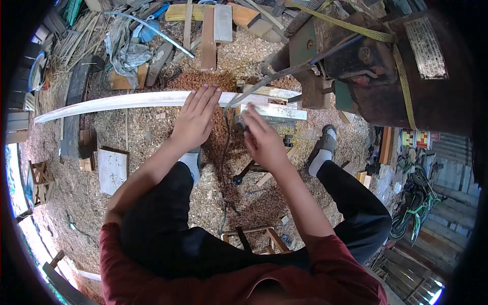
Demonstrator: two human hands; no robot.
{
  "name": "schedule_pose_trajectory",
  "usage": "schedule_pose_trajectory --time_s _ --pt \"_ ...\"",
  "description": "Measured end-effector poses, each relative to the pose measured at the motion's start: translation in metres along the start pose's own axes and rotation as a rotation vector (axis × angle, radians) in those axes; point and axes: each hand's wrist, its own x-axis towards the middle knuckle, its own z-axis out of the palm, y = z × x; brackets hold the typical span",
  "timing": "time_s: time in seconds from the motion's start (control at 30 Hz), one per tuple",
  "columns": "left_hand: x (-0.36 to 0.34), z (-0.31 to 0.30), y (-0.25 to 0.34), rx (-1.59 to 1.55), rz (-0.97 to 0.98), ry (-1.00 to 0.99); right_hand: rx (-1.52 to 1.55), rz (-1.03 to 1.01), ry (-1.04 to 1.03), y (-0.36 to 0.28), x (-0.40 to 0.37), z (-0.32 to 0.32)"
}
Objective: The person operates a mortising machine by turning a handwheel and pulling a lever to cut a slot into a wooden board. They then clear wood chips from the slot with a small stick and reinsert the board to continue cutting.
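Observation:
A long pale wooden strip (127, 101) runs from the far left to a small work table under a machine. It looks slightly curved. My left hand (195, 114) lies flat on it near its right part, fingers stretched out and close together. My right hand (265, 137) is over the near edge of the work table (274, 122), with fingers extended and thumb apart; its fingertips are blurred. Just beyond those fingertips is a straight pale wooden piece (290, 113) on the table. Between my hands, a narrow grey band (284, 71) slants down from the machine to the wood.
The dark machine (356, 66) with a metal plate (426, 48) and a yellow strap (404, 86) fills the upper right. Wood shavings cover the floor. Boards (208, 46) lie at the back, a dark beam (73, 112) at left. A cable (223, 168) hangs between my legs.

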Motion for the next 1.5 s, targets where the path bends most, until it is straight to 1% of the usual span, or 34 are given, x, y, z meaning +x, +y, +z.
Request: schedule_pose_trajectory --time_s 0.03,0.1,0.17,0.23,0.27,0.3,0.33,0.37,0.4,0.43,0.47,0.5,0.57,0.6,0.63,0.7,0.73,0.87,0.93,1.07,1.13,1.17,1.23,1.27,1.4,1.47,1.5 --pt "0.000 0.000 -0.001 -0.019 0.000 -0.005 -0.002 0.000 0.000 0.000 0.001 0.000" --pt "0.000 -0.001 0.000 -0.050 -0.002 0.016 -0.001 -0.018 0.094 -0.003 0.001 -0.001" --pt "0.000 -0.002 -0.001 -0.081 -0.006 0.038 0.011 -0.002 0.118 -0.005 0.001 -0.004" --pt "0.001 -0.004 -0.006 -0.208 0.002 0.099 0.039 0.029 0.171 -0.008 0.001 -0.008" --pt "0.002 -0.007 -0.008 -0.209 0.001 0.099 0.070 -0.006 0.139 -0.013 0.001 -0.009" --pt "0.003 -0.013 -0.008 -0.229 -0.013 0.136 0.071 -0.005 0.137 -0.016 0.004 -0.011" --pt "0.003 -0.019 -0.009 -0.249 -0.029 0.173 0.049 -0.052 0.116 -0.018 0.005 -0.011" --pt "0.002 -0.024 -0.012 -0.248 -0.034 0.171 0.030 -0.099 0.094 -0.020 0.007 -0.009" --pt "0.000 -0.028 -0.018 -0.214 -0.092 0.148 0.037 -0.102 0.090 -0.019 0.008 -0.005" --pt "-0.002 -0.032 -0.025 -0.177 -0.152 0.126 0.000 -0.046 0.164 -0.016 0.011 -0.001" --pt "-0.005 -0.031 -0.033 -0.074 -0.118 0.188 -0.035 0.008 0.237 -0.014 0.016 0.005" --pt "-0.007 -0.032 -0.040 -0.065 -0.131 0.186 -0.023 0.002 0.230 -0.015 0.022 0.008" --pt "-0.013 -0.031 -0.049 -0.007 -0.173 0.267 -0.192 0.025 0.308 -0.017 0.038 0.009" --pt "-0.017 -0.030 -0.053 -0.007 -0.184 0.259 -0.177 0.044 0.164 -0.011 0.046 0.009" --pt "-0.019 -0.029 -0.056 0.009 -0.172 0.254 -0.173 0.047 0.156 -0.006 0.051 0.016" --pt "-0.019 -0.027 -0.063 0.042 -0.139 0.253 -0.167 -0.120 0.153 0.003 0.063 0.029" --pt "-0.019 -0.027 -0.064 0.039 -0.142 0.252 -0.179 -0.136 0.125 0.004 0.068 0.034" --pt "-0.017 -0.027 -0.064 0.011 -0.149 0.229 -0.138 -0.148 0.127 -0.001 0.084 0.048" --pt "-0.016 -0.027 -0.065 0.002 -0.143 0.235 -0.251 -0.159 0.082 -0.001 0.091 0.048" --pt "-0.015 -0.026 -0.066 -0.026 -0.142 0.230 -0.263 -0.157 0.107 0.002 0.090 0.047" --pt "-0.015 -0.025 -0.065 -0.013 -0.137 0.227 -0.348 -0.128 0.119 -0.002 0.088 0.046" --pt "-0.013 -0.025 -0.062 -0.020 -0.134 0.236 -0.343 -0.128 0.120 -0.001 0.087 0.046" --pt "-0.011 -0.025 -0.058 -0.021 -0.136 0.243 -0.352 -0.146 0.171 0.004 0.082 0.044" --pt "-0.009 -0.024 -0.056 -0.024 -0.129 0.237 -0.364 -0.129 0.151 0.006 0.080 0.043" --pt "-0.008 -0.028 -0.055 -0.027 -0.134 0.225 -0.318 -0.161 0.179 0.007 0.086 0.045" --pt "-0.009 -0.035 -0.059 -0.016 -0.132 0.224 -0.215 -0.196 0.133 0.000 0.092 0.048" --pt "-0.010 -0.039 -0.063 -0.015 -0.131 0.200 -0.214 -0.194 0.130 0.001 0.093 0.050"
